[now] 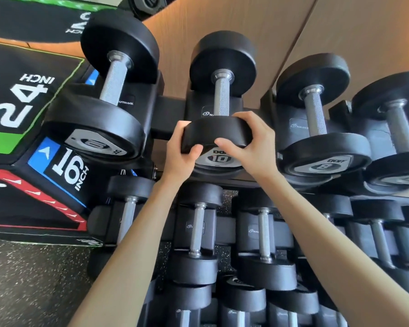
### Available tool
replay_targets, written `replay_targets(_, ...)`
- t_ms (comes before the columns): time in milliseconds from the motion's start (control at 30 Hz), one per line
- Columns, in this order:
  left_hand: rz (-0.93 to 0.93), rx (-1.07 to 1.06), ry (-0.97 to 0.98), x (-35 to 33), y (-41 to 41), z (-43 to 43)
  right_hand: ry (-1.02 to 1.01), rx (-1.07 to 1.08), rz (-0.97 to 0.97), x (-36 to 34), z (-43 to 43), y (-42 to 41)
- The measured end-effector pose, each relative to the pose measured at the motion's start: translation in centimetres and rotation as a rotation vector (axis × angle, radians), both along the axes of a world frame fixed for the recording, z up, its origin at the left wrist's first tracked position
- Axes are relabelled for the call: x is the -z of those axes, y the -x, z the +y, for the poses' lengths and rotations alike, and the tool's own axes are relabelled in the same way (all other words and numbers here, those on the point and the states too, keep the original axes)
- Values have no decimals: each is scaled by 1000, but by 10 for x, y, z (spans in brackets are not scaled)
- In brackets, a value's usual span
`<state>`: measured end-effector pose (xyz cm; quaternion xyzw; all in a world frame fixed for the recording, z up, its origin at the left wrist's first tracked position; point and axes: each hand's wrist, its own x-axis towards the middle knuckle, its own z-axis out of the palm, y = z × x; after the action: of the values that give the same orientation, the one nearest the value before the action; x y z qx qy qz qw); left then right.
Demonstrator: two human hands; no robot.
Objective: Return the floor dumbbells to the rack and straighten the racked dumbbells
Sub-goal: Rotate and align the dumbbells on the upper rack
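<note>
Head-cam view down onto a black dumbbell rack set against a wood-panel wall, w/ lower tiers of dumbbells beneath. At L, a padded plyo box marked 24 and 16 inch stands just beside the rack. Three dumbbells lie in the top-tier cradles, handles pointing away from the viewer. A bigger one is at L, the 10 dumbbell sits mid, and one marked 8 is at R. Both hands are on the near head of the 10 dumbbell, which rests in its cradle. The left hand clasps the head's L edge, thumb over the front face. The right hand clasps the R edge, fingers curled over the top. Gripping both sides prob. lets the person twist or slide it square, so the number plate reads level. No dumbbell shows on the visible patch of speckled floor.
</note>
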<state>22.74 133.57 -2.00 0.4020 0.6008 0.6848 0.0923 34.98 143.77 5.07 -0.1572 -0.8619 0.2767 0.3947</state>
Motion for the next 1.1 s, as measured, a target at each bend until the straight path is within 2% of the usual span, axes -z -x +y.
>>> replay_targets(333,175,-60,25,-12,2,5,136,-20,166,17,9,-4)
replay_targets(467,69,-140,18,-11,-5,1,93,-27,131,14,6,0)
replay_targets(667,-148,-317,49,1,-3,-4,-93,-9,12,2,-6,16)
replay_targets(767,-136,-249,34,-8,-12,-7,-82,-5,27,2,-6,13)
replay_targets(833,-93,-216,102,-14,-17,-10,-37,5,11,0,-6,5)
replay_targets(1000,-102,-101,337,-34,-28,-31,-22,71,-322,-14,-16,-20)
replay_targets(1100,43,-87,545,-40,-31,-58,-111,95,-536,-26,-29,-35)
